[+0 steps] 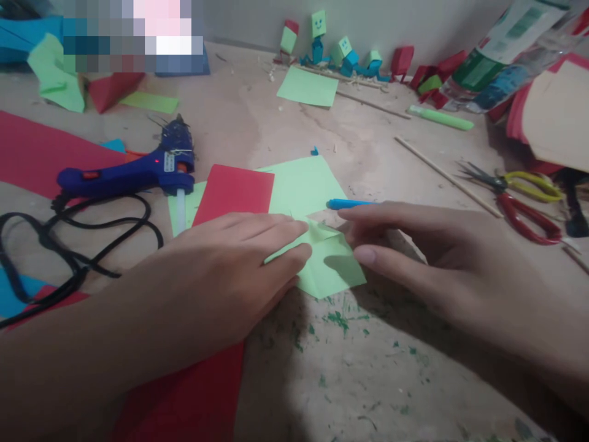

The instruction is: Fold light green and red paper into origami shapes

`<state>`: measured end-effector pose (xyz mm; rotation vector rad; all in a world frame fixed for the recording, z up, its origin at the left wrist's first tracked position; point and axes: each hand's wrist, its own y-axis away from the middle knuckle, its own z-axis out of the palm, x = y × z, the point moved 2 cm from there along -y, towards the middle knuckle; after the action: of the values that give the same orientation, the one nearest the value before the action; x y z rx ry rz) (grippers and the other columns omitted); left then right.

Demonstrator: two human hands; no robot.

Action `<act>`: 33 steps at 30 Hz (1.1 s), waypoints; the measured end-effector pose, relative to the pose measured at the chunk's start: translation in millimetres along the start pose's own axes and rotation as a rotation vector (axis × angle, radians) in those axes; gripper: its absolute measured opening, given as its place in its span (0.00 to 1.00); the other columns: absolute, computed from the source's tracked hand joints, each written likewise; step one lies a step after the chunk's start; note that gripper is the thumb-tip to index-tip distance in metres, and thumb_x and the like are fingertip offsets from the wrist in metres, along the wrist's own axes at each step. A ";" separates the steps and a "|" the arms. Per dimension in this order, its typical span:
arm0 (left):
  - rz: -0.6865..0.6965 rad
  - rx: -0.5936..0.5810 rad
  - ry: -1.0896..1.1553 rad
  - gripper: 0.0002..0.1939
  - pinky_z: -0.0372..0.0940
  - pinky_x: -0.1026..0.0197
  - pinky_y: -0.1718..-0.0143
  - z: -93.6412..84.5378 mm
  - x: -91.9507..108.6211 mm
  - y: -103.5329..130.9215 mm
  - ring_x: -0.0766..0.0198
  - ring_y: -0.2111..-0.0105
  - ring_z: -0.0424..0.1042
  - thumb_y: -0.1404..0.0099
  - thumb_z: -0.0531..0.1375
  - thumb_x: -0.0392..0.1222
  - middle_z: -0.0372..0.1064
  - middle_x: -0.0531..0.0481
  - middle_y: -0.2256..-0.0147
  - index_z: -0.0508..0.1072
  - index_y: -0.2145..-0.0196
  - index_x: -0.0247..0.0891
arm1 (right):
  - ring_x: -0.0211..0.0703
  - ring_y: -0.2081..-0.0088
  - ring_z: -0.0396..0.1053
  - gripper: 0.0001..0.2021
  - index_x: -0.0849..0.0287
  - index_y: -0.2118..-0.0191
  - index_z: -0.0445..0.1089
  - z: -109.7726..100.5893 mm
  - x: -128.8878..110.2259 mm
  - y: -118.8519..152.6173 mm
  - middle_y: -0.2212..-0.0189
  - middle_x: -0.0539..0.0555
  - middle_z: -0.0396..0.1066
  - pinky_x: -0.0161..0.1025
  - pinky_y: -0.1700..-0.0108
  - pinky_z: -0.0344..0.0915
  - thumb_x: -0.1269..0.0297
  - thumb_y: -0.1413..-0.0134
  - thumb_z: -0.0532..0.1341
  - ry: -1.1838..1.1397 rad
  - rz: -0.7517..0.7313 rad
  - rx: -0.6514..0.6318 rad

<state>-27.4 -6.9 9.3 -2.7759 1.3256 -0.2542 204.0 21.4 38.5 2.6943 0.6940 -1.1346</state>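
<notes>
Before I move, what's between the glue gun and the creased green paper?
In the head view, a strip of green sheet, red paper and the left hand lie between the glue gun and the creased green paper.

A pale wooden counter, flecked with green crumbs, spreads up to a grey wall. Along the wall sits a row of small paper figures; in front of them lies a green sheet. To the right lie a green tube, a wooden stick and scissors with one yellow and one red handle. Near the middle, a larger green sheet lies partly under a red card, with a blue pen just beside it. A creased green paper is in front; whether it lies fully flat is hard to tell. At left are a black cord and a blue glue gun; a long red sheet covers the near edge.
</notes>
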 end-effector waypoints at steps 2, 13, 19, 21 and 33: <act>-0.018 0.004 0.012 0.16 0.72 0.42 0.47 0.1 -0.3 -0.2 0.45 0.45 0.74 0.25 0.54 0.37 0.71 0.38 0.41 0.72 0.43 0.38 | 0.47 0.62 0.81 0.09 0.51 0.54 0.82 -2.2 -0.1 -1.4 0.60 0.51 0.84 0.40 0.63 0.79 0.67 0.37 0.67 -0.098 0.028 0.009; 0.012 0.014 -0.031 0.18 0.71 0.43 0.47 1.3 -0.5 0.4 0.45 0.45 0.73 0.25 0.54 0.37 0.72 0.37 0.43 0.69 0.40 0.35 | 0.49 0.57 0.78 0.14 0.50 0.62 0.79 -1.4 -7.4 2.6 0.58 0.53 0.79 0.44 0.58 0.77 0.76 0.38 0.59 0.084 -0.330 -0.108; -0.009 -0.001 -0.017 0.15 0.71 0.43 0.48 0.5 0.5 -1.8 0.45 0.47 0.73 0.23 0.52 0.39 0.72 0.37 0.45 0.73 0.45 0.38 | 0.53 0.52 0.74 0.14 0.51 0.53 0.79 -1.0 0.4 4.6 0.53 0.57 0.76 0.50 0.53 0.75 0.74 0.37 0.60 0.195 -0.438 -0.095; -0.037 -0.010 0.006 0.15 0.71 0.42 0.49 0.6 1.4 -2.7 0.45 0.48 0.74 0.22 0.50 0.41 0.73 0.38 0.47 0.73 0.47 0.39 | 0.54 0.51 0.73 0.12 0.53 0.52 0.78 -0.1 4.4 3.9 0.52 0.59 0.75 0.51 0.52 0.74 0.73 0.37 0.62 0.228 -0.475 -0.099; -0.079 0.047 0.078 0.15 0.73 0.46 0.48 2.1 2.0 -0.3 0.47 0.48 0.75 0.22 0.51 0.42 0.72 0.38 0.45 0.70 0.44 0.36 | 0.50 0.55 0.73 0.10 0.52 0.51 0.75 10.6 11.2 5.6 0.54 0.56 0.77 0.50 0.54 0.74 0.70 0.36 0.65 0.223 -0.493 -0.067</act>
<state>-25.5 -8.3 7.6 -2.8092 1.2094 -0.3959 206.6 17.3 22.8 2.6910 1.4646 -0.8705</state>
